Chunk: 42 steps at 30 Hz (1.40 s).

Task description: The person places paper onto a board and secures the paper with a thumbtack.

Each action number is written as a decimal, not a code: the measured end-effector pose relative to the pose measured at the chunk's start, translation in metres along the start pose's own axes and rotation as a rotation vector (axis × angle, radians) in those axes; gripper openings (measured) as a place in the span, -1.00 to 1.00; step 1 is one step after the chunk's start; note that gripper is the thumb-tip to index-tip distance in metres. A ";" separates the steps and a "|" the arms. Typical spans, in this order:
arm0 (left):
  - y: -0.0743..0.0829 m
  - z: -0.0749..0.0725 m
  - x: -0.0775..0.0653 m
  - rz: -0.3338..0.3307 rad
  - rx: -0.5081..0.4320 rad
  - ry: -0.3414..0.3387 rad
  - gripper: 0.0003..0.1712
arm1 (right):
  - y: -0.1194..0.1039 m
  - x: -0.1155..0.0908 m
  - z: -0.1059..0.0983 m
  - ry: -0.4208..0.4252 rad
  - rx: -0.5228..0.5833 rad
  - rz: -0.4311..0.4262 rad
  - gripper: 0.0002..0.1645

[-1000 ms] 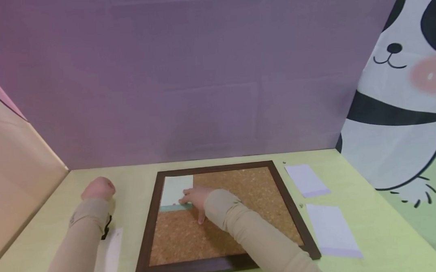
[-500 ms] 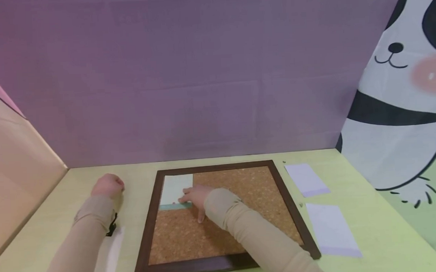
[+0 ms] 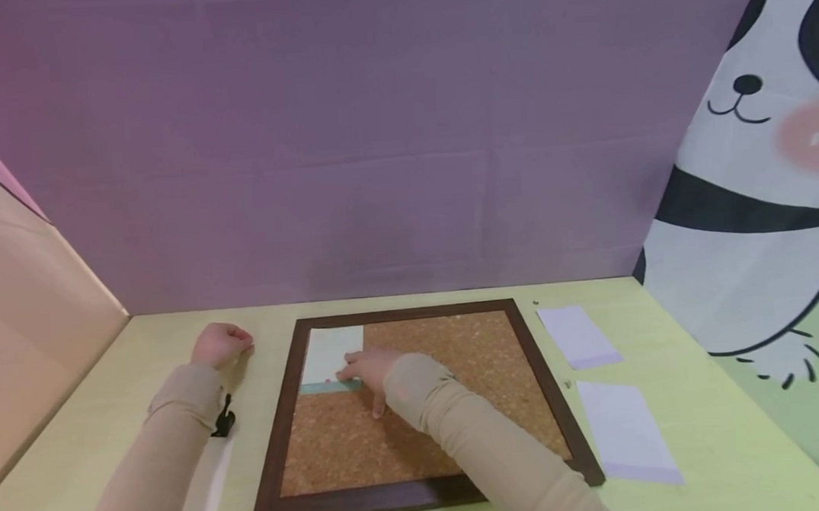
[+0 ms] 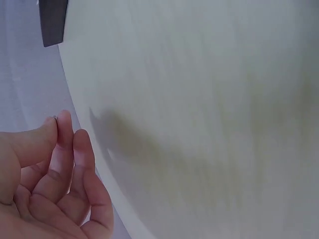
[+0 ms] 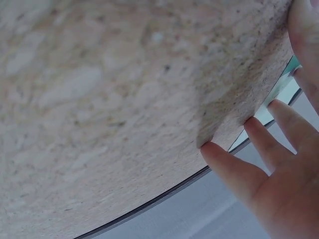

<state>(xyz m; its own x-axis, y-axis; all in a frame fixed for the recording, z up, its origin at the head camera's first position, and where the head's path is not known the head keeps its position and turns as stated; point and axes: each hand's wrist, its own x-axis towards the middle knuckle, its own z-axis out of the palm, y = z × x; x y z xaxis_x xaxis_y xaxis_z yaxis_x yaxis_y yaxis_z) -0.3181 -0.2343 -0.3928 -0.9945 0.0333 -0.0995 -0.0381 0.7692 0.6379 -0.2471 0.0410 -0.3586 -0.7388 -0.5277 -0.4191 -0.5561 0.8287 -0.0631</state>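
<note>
A cork board [image 3: 454, 345] in a dark brown frame lies flat on the yellow-green table [image 3: 704, 410]. A pale card with a teal lower edge [image 3: 331, 346] sits in the board's far left corner. My right hand [image 3: 366, 368] presses on this card with flat fingers, and its fingertips [image 5: 214, 149] rest on the cork [image 5: 109, 99]. My left hand [image 3: 223, 344] hovers just left of the frame with curled fingers. In the left wrist view its thumb and forefinger [image 4: 62, 124] pinch a tiny grey pin [image 4: 55, 118] above the table.
Two lavender cards [image 3: 579, 336] [image 3: 626, 429] lie right of the board, with small pins [image 3: 566, 386] near them. Another pale card [image 3: 203, 485] lies under my left forearm. A purple backdrop stands behind, a panda cloth [image 3: 757, 194] on the right, an orange wall on the left.
My left hand has moved right and a little forward, toward the board's left edge. My right hand has stayed pressed on the card.
</note>
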 end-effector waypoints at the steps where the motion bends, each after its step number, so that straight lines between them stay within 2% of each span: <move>1: 0.001 0.000 0.000 -0.008 -0.016 -0.006 -0.72 | 0.000 0.000 0.000 0.001 -0.001 0.001 0.05; 5: 0.003 0.000 -0.001 -0.014 -0.069 -0.026 -0.70 | 0.000 0.001 0.001 -0.003 0.007 0.000 0.05; 13: 0.015 -0.001 -0.003 0.048 -0.166 -0.040 -0.64 | -0.002 0.001 -0.001 0.002 0.013 -0.002 0.04; 24: 0.026 0.002 0.002 0.078 -0.167 -0.069 -0.61 | 0.000 -0.002 -0.003 0.008 0.023 -0.005 0.05; 42: 0.050 0.014 0.002 0.119 -0.179 -0.096 -0.66 | 0.003 -0.001 -0.001 0.015 0.046 -0.012 0.04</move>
<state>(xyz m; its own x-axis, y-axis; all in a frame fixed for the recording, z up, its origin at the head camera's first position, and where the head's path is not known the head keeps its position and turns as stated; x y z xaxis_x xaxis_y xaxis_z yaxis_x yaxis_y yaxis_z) -0.3209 -0.1870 -0.3716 -0.9794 0.1844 -0.0825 0.0535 0.6308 0.7741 -0.2483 0.0434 -0.3578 -0.7377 -0.5403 -0.4049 -0.5473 0.8297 -0.1099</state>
